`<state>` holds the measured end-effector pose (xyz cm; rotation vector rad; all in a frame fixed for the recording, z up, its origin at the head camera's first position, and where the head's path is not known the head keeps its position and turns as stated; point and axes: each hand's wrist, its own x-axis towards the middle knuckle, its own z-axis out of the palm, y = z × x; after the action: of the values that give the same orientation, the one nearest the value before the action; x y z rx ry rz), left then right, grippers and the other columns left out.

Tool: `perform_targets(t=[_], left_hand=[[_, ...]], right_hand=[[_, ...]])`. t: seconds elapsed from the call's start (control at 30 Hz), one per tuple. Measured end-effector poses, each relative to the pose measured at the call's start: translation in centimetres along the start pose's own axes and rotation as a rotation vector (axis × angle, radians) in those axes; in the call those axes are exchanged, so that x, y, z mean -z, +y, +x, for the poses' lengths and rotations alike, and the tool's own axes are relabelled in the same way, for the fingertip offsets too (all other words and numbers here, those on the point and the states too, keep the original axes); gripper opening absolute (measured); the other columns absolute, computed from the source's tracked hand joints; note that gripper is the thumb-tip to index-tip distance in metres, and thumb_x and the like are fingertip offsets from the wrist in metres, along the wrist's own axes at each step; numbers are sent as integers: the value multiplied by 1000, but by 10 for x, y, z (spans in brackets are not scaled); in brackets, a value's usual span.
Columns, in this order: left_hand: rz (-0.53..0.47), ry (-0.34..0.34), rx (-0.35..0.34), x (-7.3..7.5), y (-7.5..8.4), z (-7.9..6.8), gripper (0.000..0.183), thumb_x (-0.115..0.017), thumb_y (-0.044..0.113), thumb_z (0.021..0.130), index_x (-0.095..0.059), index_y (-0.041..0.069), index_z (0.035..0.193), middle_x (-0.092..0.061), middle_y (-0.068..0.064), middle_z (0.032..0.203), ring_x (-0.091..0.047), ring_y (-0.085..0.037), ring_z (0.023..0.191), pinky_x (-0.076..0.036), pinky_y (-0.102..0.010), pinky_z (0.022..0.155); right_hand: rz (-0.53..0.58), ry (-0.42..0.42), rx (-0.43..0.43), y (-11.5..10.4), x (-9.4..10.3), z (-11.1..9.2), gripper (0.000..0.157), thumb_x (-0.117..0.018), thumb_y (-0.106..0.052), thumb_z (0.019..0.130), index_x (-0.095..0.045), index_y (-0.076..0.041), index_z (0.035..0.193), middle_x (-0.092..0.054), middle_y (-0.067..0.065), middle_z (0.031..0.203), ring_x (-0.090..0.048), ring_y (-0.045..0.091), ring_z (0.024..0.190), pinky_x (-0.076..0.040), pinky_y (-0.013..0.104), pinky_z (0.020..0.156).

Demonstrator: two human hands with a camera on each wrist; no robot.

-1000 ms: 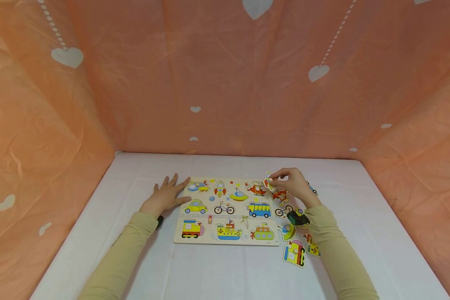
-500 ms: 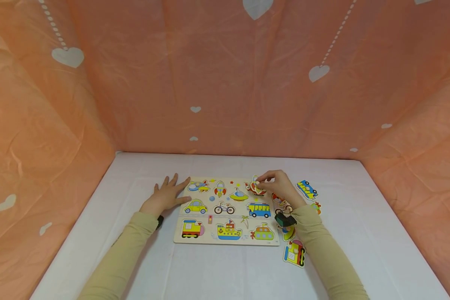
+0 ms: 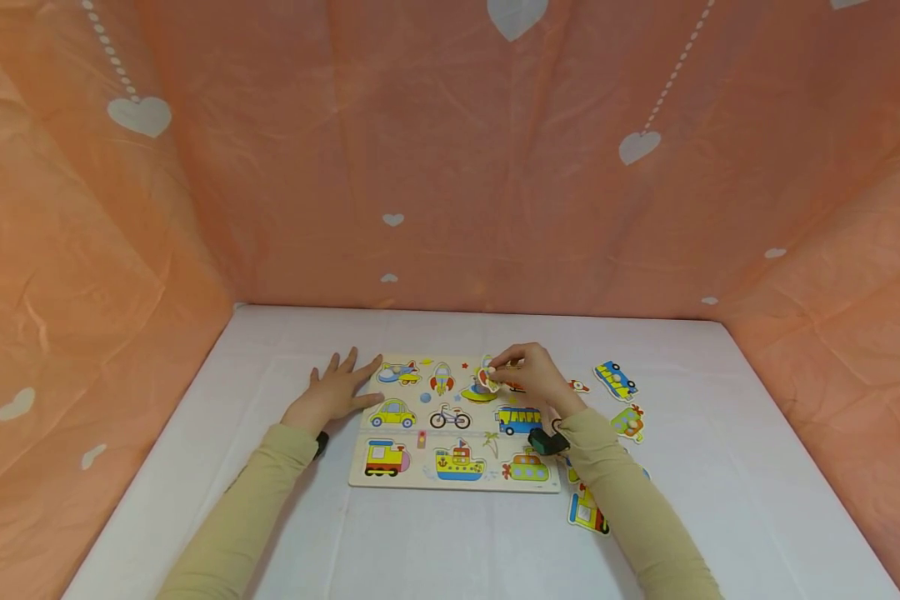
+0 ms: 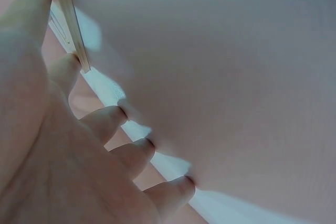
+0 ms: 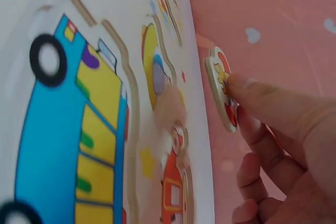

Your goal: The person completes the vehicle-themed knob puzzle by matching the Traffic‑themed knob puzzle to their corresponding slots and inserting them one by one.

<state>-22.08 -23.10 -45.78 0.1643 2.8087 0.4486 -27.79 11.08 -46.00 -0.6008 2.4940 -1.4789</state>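
Board [image 3: 423,417], thin, pale and rectangular with vehicle-shaped recesses, lay on the smooth white worktop [image 3: 390,542] in the head view; the left hand [image 3: 330,396] spread at its side, the right hand [image 3: 534,375] pinching a flat puzzle piece [image 3: 486,382] above it. In the left wrist view, thumb and forefinger touched the board's straight edge. In the right wrist view, the piece's curved, pale rim stood apart from the board.

And here's salmon-orange cloth [image 3: 435,150] patterned with white hearts [image 3: 140,117] across the top, white tabletop [image 3: 420,542] below, khaki sleeves [image 3: 247,508] bottom left and right, cream board [image 3: 422,467] mid-frame, and blue-and-yellow bus piece [image 3: 615,381] right of centre!
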Motion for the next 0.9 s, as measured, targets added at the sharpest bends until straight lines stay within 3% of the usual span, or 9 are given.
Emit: perform_targets(t=[0.17,0.43,0.9], left_hand=[[11,-2,3,1,-1,1,79,-60,53,88,-27,19,152,-9,-27,155,-2,-53,138,-4,-72,103],[12,-3,2,1,-3,1,79,-60,53,89,-27,19,152,-8,-27,155,-2,-53,138,-4,-72,103],[9,-3,5,1,-3,1,79,-60,53,89,-27,20,152,-8,-26,155,-2,-52,138,-3,-72,103]], right_hand=[[56,-22,-29,-3,-12,7,6,-74,-11,84,-75,-8,90,-64,7,88,-49,20,67,-42,28,52],[-25,-47,9,-4,-32,19,6,-75,-12,84,-75,-10,89,-65,1,82,-55,19,69,-47,29,59],[-53,-88,74,-7,-59,29,10,-78,-9,80,-75,-6,89,-68,-1,82,-60,12,69,-50,28,64]])
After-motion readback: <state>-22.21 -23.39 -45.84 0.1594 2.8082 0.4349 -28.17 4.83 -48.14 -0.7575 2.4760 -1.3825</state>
